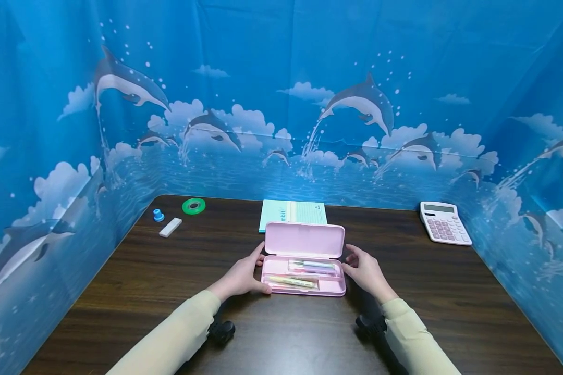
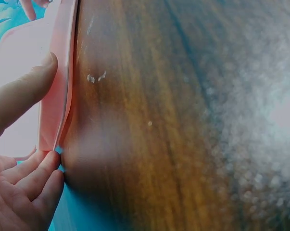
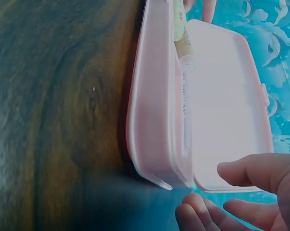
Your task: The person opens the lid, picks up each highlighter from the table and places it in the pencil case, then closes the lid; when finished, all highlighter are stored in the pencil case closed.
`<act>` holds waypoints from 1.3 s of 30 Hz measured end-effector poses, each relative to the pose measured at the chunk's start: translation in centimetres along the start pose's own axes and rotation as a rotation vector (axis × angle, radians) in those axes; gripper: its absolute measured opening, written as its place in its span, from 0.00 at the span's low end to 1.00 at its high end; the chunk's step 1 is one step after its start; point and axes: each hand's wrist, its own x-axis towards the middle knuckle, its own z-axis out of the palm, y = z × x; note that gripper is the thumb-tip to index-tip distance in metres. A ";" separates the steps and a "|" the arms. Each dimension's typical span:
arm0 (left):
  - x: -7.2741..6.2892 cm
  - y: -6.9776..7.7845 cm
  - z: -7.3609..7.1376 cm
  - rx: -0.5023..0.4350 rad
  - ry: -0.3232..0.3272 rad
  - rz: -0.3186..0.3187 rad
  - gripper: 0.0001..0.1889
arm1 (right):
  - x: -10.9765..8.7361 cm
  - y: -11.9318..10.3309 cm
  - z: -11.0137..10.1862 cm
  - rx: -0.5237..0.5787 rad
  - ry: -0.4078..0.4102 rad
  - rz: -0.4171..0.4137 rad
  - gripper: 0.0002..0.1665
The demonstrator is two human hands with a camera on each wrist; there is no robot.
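Observation:
A pink pencil case (image 1: 332, 286) lies on the table with its lid (image 1: 305, 239) raised at the back. Inside, a yellow marker (image 1: 293, 282) lies in the front part, and several slim pens (image 1: 312, 266) are behind it. My left hand (image 1: 241, 278) grips the case's left end, the thumb at the front corner and the fingers along the side. By the right end is my right hand (image 1: 368, 272), fingers loosely bent and holding nothing. In the right wrist view, the right thumb (image 3: 248, 172) overlaps the lid's corner; whether it touches cannot be told.
Behind the case lies a pale green notebook (image 1: 293, 211), partly covered by the lid. A calculator (image 1: 445, 223) sits at the far right. Toward the far left are a green tape roll (image 1: 194, 206), a small blue object (image 1: 158, 215) and a white eraser-like block (image 1: 171, 227). A dolphin-print curtain (image 1: 262, 130) surrounds the table.

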 end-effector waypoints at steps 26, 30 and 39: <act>0.8 -0.1 -0.2 -0.037 -0.006 -0.015 0.59 | 0.0 0.4 0.7 0.255 -0.063 0.112 0.32; 0.6 0.0 -0.2 -0.031 -0.001 -0.018 0.57 | -0.4 0.5 0.4 0.388 -0.081 0.128 0.33; 0.4 0.0 -0.1 0.019 -0.008 0.021 0.54 | -1.0 1.3 -0.7 0.389 -0.252 0.078 0.36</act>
